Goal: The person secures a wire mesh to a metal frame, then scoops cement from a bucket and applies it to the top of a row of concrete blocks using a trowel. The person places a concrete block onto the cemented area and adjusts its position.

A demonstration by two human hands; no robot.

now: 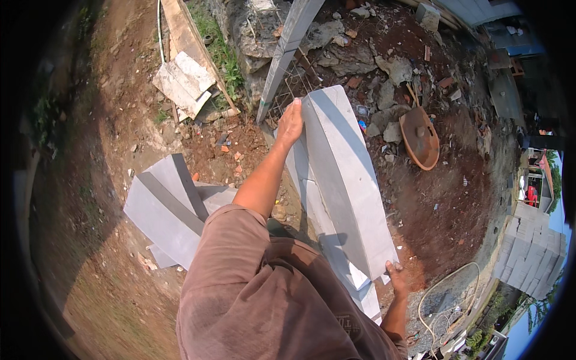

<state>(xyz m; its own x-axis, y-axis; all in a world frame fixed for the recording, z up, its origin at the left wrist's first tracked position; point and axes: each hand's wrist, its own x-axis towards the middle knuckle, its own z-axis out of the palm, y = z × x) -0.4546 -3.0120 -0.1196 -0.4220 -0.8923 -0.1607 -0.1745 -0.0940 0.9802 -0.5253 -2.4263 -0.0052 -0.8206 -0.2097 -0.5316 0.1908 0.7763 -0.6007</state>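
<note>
A long light-grey concrete block (351,174) is held between my two hands. My left hand (290,124) presses its far end, fingers wrapped over the edge. At the near right end, my right hand (396,277) grips the lower corner. Beneath the block runs a row of similar pale blocks (315,210), partly hidden by it; whether the held block rests on them I cannot tell. To my left, several more grey blocks (162,219) lie stacked at angles on the soil, partly covered by my left arm.
A grey concrete post (285,57) rises beyond my left hand. Rocks (396,69) and broken brick lie at the far side. Right of the block sits a brown basin (427,159) with a handle. A hose (422,309) curls near right; a block stack (531,252) stands farther off.
</note>
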